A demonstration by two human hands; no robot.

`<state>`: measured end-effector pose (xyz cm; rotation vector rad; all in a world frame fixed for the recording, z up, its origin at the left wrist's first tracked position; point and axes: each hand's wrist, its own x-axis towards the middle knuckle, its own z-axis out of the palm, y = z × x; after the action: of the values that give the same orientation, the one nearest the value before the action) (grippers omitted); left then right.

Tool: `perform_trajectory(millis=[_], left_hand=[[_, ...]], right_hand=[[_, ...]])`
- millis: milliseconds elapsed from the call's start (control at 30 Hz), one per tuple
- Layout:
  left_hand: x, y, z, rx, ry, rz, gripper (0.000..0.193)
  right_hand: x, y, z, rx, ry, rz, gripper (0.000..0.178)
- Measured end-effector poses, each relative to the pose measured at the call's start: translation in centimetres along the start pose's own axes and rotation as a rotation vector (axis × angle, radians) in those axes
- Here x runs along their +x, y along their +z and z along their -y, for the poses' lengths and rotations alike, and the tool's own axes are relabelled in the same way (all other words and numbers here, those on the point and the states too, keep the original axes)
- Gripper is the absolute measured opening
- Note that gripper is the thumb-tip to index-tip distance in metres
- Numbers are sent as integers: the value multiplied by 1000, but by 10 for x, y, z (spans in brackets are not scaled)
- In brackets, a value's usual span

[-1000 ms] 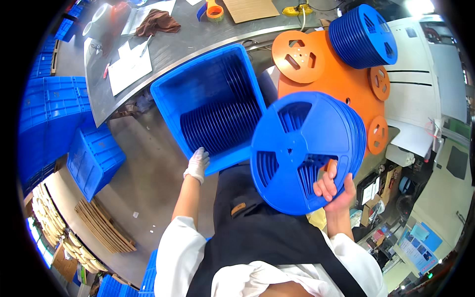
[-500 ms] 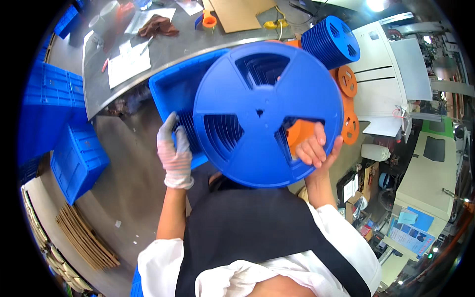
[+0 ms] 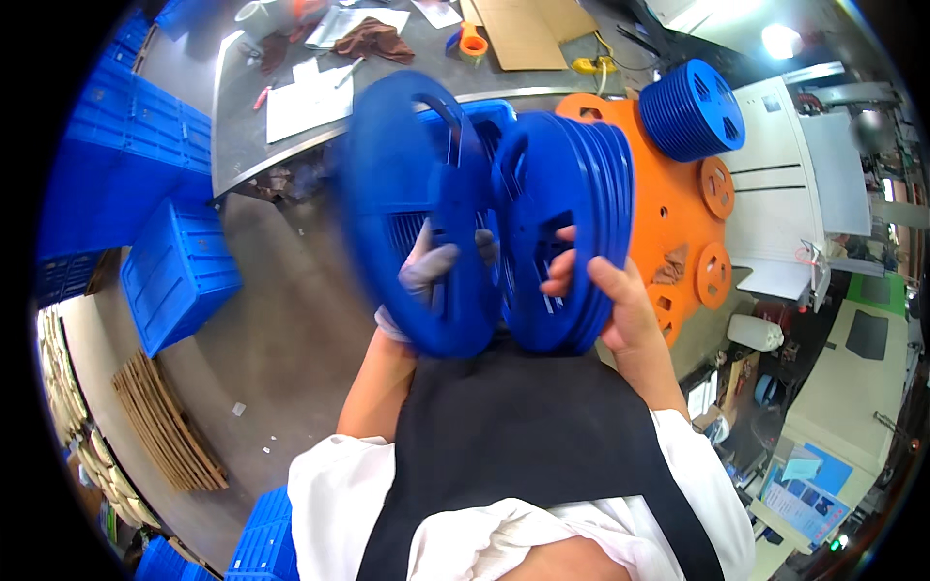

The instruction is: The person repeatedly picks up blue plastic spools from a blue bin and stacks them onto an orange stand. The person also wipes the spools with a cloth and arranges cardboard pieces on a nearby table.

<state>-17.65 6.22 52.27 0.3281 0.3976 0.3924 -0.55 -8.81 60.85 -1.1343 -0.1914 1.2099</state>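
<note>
My left hand [image 3: 424,271], in a pale glove, grips a blue plastic reel [image 3: 383,184] through its cutout; the reel is tilted and smeared by motion. Bare fingers of my right hand [image 3: 620,295] close around a stack of similar blue reels [image 3: 547,174], some of them passing through a cutout. The single reel and the stack lean apart like an open book, near each other at their lower edges. Behind them is a blue crate [image 3: 496,107], mostly hidden, with more reels inside.
Right of my hands stands an orange fixture [image 3: 668,169] with round discs and a tall stack of blue reels [image 3: 693,108]. A grey workbench [image 3: 242,136] lies ahead with papers, a brown cloth [image 3: 373,41] and a tape dispenser [image 3: 472,44]. Blue bins [image 3: 179,276] stand at left.
My left hand has moved from beside the crate onto a reel, which is now swung left from the stack. The stack in my right hand has turned from face-on to edge-on.
</note>
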Motion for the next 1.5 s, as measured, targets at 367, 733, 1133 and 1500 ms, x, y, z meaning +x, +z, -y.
perform_trajectory(millis=[367,733,1133,1500], left_hand=[[-25,-29,-16,-643,82,270,68],[-32,-41,-28,-633,64,326,71],[-34,-62,-28,-234,426,353,67],[10,-65,0,359,34,-161,57]], right_hand=[[4,-43,7,353,-161,59,44],[-14,-66,24,394,-409,260,45],[-10,-83,35,610,-501,463,38],[8,-26,18,312,-409,378,52]])
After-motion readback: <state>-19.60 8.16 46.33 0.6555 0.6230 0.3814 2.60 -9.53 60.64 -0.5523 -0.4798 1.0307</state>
